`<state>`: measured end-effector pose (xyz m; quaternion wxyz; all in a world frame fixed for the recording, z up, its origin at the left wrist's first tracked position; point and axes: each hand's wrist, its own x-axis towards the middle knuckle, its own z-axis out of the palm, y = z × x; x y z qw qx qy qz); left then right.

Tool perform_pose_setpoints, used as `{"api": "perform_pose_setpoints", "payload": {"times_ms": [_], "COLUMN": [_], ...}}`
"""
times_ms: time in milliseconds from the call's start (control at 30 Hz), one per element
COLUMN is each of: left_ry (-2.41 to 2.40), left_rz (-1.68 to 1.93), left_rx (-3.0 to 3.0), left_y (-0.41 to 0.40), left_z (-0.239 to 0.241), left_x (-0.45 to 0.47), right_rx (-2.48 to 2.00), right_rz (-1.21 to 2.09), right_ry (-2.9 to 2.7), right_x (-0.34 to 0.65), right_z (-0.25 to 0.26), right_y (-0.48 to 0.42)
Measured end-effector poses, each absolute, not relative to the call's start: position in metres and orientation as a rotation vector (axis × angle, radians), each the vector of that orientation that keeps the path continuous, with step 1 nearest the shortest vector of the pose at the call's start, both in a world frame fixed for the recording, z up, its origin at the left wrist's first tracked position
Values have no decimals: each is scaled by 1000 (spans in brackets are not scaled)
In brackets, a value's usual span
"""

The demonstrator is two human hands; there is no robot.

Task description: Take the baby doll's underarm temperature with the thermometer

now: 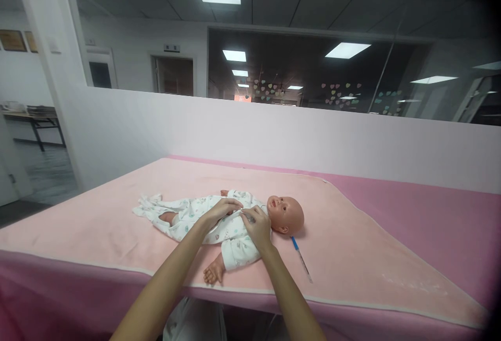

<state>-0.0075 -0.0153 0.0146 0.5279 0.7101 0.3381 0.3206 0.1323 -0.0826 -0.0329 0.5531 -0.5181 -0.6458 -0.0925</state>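
Both forearms reach forward from the bottom edge toward a baby doll [235,218] lying on its back on a pink blanket [352,257]. Its head points right and its legs left, near the blanket's middle. The left hand [219,211] rests on the doll's chest with the fingers curled, pinching the front of the white printed romper [188,215]. The right hand [257,225] sits just beside it, nearer the doll's neck, fingers bent and gripping the same cloth at the collar. No writing can be read on the romper.

Just right of the doll's head, a thermometer [300,257] with a blue end lies on the blanket, apart from both hands. The blanket covers a darker pink table cover [430,210]. Behind stands a white partition [274,132], with dark glass above it.
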Motion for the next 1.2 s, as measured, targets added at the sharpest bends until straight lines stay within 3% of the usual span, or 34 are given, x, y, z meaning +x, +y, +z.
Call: {"api": "perform_pose_setpoints", "payload": {"times_ms": [1200], "left_ry": [697], "left_rz": [676], "left_rx": [1657], "left_y": [-14], "left_z": [13], "left_x": [-13], "right_rx": [-1238], "right_rz": [-180], "right_ry": [-1494], "right_x": [133], "right_z": [-31], "right_y": [-84]}}
